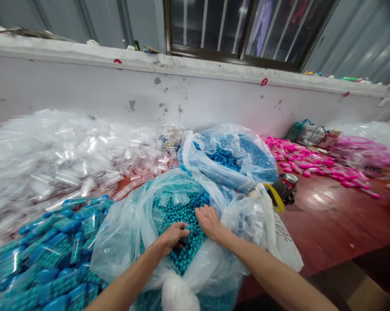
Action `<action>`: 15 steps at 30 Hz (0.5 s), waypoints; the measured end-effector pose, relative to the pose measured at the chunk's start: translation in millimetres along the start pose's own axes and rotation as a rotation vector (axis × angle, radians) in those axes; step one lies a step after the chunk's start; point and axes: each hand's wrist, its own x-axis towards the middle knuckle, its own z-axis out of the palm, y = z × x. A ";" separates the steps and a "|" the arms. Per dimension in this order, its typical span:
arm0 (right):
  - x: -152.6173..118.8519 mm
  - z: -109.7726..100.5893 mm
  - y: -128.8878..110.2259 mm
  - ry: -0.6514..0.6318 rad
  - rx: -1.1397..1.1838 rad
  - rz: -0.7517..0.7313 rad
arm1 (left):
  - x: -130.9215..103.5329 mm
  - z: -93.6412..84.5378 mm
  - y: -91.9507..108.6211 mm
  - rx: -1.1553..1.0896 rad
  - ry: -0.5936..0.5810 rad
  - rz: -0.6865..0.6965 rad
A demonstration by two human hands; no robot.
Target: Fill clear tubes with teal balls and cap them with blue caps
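Observation:
A clear plastic bag (117,242) lies open before me, full of small teal beads (182,259). My left hand (175,235) is down among the beads with its fingers curled; what they hold, if anything, is hidden. Just right of it, my right hand (208,219) rests at the bead pile's right side, fingers bent together, beside some blue caps (200,199). Whatever is under those fingers cannot be made out. Several clear empty tubes (177,198) lie on top of the beads toward the back of the bag.
Filled blue-capped tubes (58,246) are heaped at left, with clear tubes (52,151) behind. Another bag (259,164) holds blue caps. Pink items (318,162), a jar (290,179) and a yellow strap (275,196) are on the red table (331,224) at right.

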 end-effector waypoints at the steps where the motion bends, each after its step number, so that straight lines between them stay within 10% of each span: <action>1: -0.5 1.4 -0.2 -0.004 0.005 -0.010 | -0.5 -0.7 -0.9 -0.017 -0.015 0.005; 9: -4.9 5.0 -6.4 -0.106 0.111 -0.116 | 7.4 1.0 -10.8 -0.082 -0.005 0.037; 15: -5.7 3.5 3.0 -0.347 0.705 -0.105 | 0.2 -0.9 -9.9 -0.131 -0.081 0.125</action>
